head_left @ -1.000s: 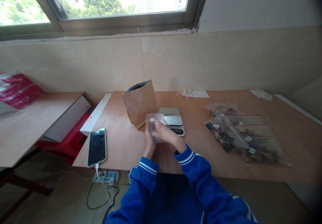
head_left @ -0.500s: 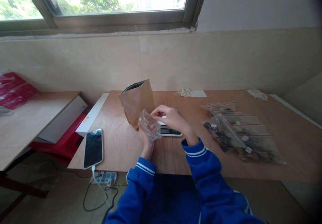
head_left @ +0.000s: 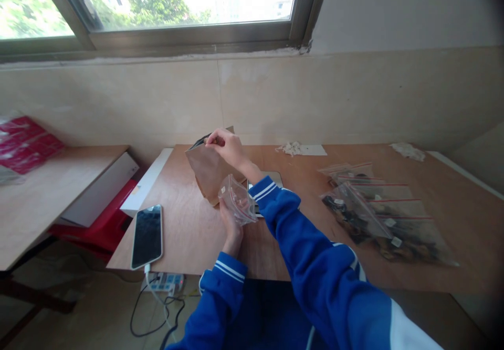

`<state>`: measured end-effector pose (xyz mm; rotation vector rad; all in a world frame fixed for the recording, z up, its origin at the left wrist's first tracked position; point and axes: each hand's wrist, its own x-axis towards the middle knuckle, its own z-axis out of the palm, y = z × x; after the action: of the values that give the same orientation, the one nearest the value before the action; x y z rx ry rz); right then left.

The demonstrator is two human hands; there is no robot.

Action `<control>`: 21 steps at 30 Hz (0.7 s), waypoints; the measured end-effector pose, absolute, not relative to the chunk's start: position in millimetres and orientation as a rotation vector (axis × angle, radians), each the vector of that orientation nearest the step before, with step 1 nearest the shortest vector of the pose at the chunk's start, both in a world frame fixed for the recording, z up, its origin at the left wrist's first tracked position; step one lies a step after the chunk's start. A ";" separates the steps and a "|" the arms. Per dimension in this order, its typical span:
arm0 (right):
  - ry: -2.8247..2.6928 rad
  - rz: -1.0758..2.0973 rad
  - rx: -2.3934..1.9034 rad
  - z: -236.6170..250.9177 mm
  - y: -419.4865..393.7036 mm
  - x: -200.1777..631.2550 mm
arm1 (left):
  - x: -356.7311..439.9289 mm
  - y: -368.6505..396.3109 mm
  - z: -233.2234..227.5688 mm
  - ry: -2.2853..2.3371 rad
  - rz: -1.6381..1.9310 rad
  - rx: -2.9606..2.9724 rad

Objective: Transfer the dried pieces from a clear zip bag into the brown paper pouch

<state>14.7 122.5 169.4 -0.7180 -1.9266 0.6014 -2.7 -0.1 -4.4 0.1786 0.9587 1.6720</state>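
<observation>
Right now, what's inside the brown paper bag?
Only a strip of dark lining shows at the open top of the paper bag. The right hand covers part of the opening. Anything deeper is hidden behind the bag's front.

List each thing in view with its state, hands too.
Clear bag: open, tilted
Left hand: gripping clear bag
Paper bag: standing, top open
Right hand: fingers pinched at paper bag's mouth
Scale: partly hidden by right sleeve, display unreadable
Phone: screen dark, cable plugged in
Zip bags: filled, overlapping in a pile
</observation>
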 end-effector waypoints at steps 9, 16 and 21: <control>-1.979 0.580 -0.783 179.7 129.4 21.4 | -3.7 0.0 -7.5 1.014 1.628 0.161; -1.997 0.218 -0.914 166.7 126.2 18.8 | -2.3 2.1 -8.8 0.971 1.703 0.189; -2.010 0.196 -0.875 165.2 109.3 28.0 | -3.0 0.5 -9.2 0.969 1.670 0.163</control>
<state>28.0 109.3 165.2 -0.8746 -2.0098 0.1955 -3.0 0.5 -9.2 0.1625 0.9688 1.6699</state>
